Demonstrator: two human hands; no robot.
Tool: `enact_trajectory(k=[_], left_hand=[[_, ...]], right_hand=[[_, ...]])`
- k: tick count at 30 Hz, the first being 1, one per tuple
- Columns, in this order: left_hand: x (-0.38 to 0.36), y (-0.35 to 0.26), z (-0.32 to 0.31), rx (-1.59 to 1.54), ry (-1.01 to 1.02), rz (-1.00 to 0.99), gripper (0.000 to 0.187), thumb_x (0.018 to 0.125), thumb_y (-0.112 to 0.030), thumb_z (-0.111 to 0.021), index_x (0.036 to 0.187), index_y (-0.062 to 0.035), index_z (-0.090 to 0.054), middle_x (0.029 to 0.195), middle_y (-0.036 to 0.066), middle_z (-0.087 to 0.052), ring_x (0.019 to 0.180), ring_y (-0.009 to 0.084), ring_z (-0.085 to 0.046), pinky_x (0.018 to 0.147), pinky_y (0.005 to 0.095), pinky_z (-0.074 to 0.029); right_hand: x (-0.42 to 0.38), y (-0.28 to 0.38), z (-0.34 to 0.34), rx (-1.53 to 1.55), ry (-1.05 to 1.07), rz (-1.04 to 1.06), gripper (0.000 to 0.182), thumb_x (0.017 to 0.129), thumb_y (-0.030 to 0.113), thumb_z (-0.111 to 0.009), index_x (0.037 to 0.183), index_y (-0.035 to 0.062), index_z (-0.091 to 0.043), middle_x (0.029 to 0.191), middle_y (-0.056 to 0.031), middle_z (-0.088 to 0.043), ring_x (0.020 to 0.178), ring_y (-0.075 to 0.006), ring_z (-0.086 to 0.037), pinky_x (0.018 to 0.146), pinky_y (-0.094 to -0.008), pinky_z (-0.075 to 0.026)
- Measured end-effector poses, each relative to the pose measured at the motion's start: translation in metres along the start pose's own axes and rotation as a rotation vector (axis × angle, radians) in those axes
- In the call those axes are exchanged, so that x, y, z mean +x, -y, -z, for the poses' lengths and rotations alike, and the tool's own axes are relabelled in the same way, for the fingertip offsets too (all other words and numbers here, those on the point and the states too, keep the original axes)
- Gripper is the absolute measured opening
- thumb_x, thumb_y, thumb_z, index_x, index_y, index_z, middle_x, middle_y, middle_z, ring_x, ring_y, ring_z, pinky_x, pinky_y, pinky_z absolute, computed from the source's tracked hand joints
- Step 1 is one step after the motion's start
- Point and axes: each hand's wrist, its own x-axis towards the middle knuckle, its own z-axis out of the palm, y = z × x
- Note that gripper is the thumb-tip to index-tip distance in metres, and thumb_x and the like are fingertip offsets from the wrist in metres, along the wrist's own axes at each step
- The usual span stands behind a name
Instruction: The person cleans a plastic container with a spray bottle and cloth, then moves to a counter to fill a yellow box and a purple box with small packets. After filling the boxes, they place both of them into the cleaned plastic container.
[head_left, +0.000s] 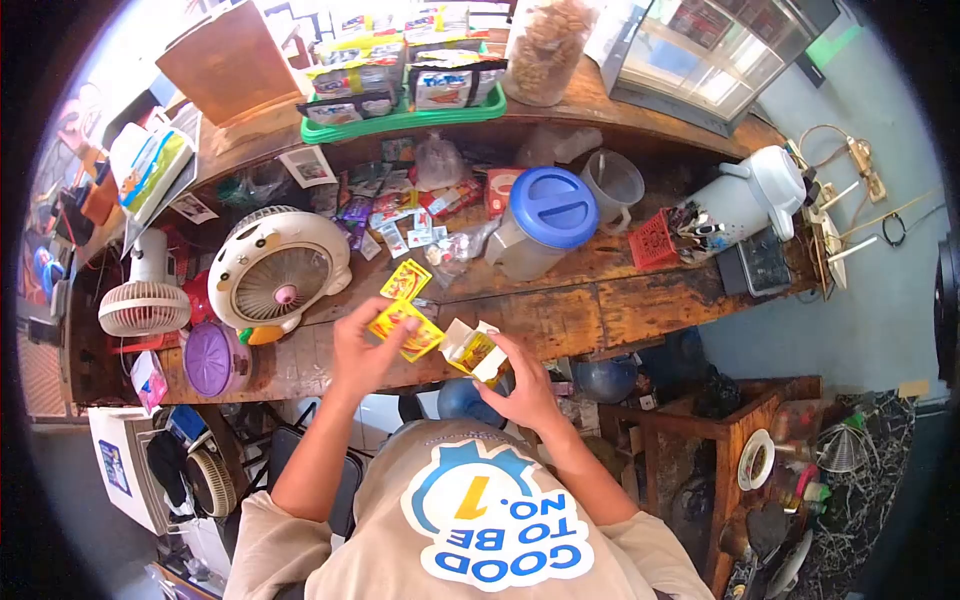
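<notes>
My left hand [360, 350] pinches a yellow sachet [422, 338] with red print between thumb and fingers, just over the table edge. Just beyond it, another yellow sachet [405, 280] lies on the wooden table [550, 312]. To the right, my right hand [525, 385] is wrapped round a small yellow carton [470, 352] whose white flaps stand open toward the sachet. More yellow shows inside the carton, but I cannot make out its contents. A small gap separates the sachet from the carton.
A cartoon-faced fan [280, 270] and a purple-lidded tub [213, 358] stand left. Behind are scattered sachets [395, 205] and a blue-lidded pitcher [550, 215]. Farther right sit a red basket [652, 242] and a thermos jug [745, 190]. A green tray [400, 122] holds snack packs on the shelf.
</notes>
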Motion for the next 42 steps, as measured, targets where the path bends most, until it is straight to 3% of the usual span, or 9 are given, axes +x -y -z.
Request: enact_trajectory(k=[7, 12, 16, 21, 25, 28, 34, 36, 42], left_hand=[[-0.013, -0.031, -0.027, -0.063, 0.033, 0.097, 0.019, 0.088, -0.013, -0.080, 0.098, -0.0009, -0.070, 0.086, 0.009, -0.077, 0.077, 0.0105, -0.071, 0.069, 0.0292, -0.055], [-0.017, -0.026, -0.033, 0.142, 0.034, -0.053, 0.023, 0.085, -0.019, -0.083, 0.096, -0.0028, -0.070, 0.082, 0.014, -0.072, 0.072, 0.0263, -0.073, 0.064, 0.0333, -0.055], [-0.018, -0.025, -0.037, 0.179, 0.019, -0.077, 0.023, 0.086, -0.022, -0.082, 0.095, -0.0053, -0.069, 0.083, 0.013, -0.073, 0.072, 0.0284, -0.073, 0.063, 0.0362, -0.055], [-0.015, -0.034, -0.037, 0.617, 0.207, -0.031, 0.032, 0.082, -0.037, -0.081, 0.090, -0.0091, -0.068, 0.078, 0.011, -0.072, 0.072, 0.0334, -0.071, 0.062, 0.0427, -0.053], [-0.012, -0.034, -0.037, 0.595, 0.255, 0.000, 0.035, 0.080, -0.039, -0.082, 0.088, -0.0093, -0.067, 0.073, 0.009, -0.070, 0.069, 0.0334, -0.070, 0.062, 0.0459, -0.052], [-0.010, -0.038, -0.038, 0.644, 0.376, 0.132, 0.035, 0.079, -0.037, -0.081, 0.096, -0.0111, -0.064, 0.076, 0.008, -0.070, 0.074, 0.0337, -0.071, 0.065, 0.0487, -0.053], [-0.004, -0.030, -0.031, 0.590, 0.326, 0.020, 0.057, 0.075, -0.041, -0.083, 0.117, -0.0083, -0.061, 0.113, 0.017, -0.068, 0.097, 0.0374, -0.069, 0.078, 0.0473, -0.055], [0.007, -0.025, -0.017, 0.518, 0.368, -0.036, 0.065, 0.075, -0.041, -0.086, 0.125, -0.0082, -0.061, 0.123, 0.016, -0.066, 0.102, 0.0318, -0.069, 0.085, 0.0430, -0.054], [0.015, -0.021, -0.021, 0.287, 0.390, -0.012, 0.054, 0.084, -0.036, -0.081, 0.126, -0.0067, -0.063, 0.120, 0.016, -0.067, 0.100, 0.0272, -0.068, 0.087, 0.0395, -0.054]], right_hand=[[0.007, 0.010, -0.004, -0.057, -0.004, 0.089, 0.076, 0.074, 0.013, -0.081, 0.144, 0.0113, -0.050, 0.138, -0.0164, -0.059, 0.122, -0.0368, -0.060, 0.100, -0.0452, -0.050], [0.006, 0.016, -0.003, -0.110, -0.011, 0.134, 0.075, 0.073, 0.011, -0.081, 0.142, 0.0117, -0.051, 0.138, -0.0157, -0.059, 0.122, -0.0355, -0.061, 0.099, -0.0453, -0.050], [0.002, 0.018, -0.007, -0.063, -0.054, 0.160, 0.075, 0.072, 0.010, -0.080, 0.141, 0.0119, -0.052, 0.138, -0.0153, -0.060, 0.122, -0.0350, -0.061, 0.099, -0.0453, -0.050], [0.001, 0.019, -0.004, -0.101, -0.066, 0.165, 0.075, 0.072, 0.010, -0.079, 0.141, 0.0120, -0.052, 0.138, -0.0140, -0.060, 0.123, -0.0347, -0.061, 0.099, -0.0453, -0.050], [-0.002, 0.018, -0.001, -0.140, -0.029, 0.173, 0.074, 0.072, 0.010, -0.078, 0.142, 0.0128, -0.052, 0.139, -0.0118, -0.061, 0.124, -0.0335, -0.060, 0.100, -0.0458, -0.049], [-0.002, 0.020, 0.000, -0.162, -0.013, 0.205, 0.074, 0.072, 0.010, -0.078, 0.142, 0.0129, -0.053, 0.139, -0.0113, -0.061, 0.124, -0.0334, -0.060, 0.101, -0.0464, -0.048], [-0.005, 0.020, 0.001, -0.148, -0.013, 0.160, 0.076, 0.073, 0.011, -0.079, 0.144, 0.0125, -0.051, 0.139, -0.0125, -0.060, 0.122, -0.0350, -0.060, 0.101, -0.0467, -0.048], [-0.006, 0.019, 0.002, -0.142, -0.032, 0.131, 0.076, 0.074, 0.011, -0.079, 0.144, 0.0124, -0.050, 0.139, -0.0132, -0.059, 0.122, -0.0354, -0.060, 0.100, -0.0466, -0.048], [-0.008, 0.016, 0.001, -0.143, -0.040, 0.078, 0.078, 0.075, 0.012, -0.079, 0.146, 0.0123, -0.049, 0.139, -0.0155, -0.059, 0.122, -0.0362, -0.061, 0.100, -0.0465, -0.049]])
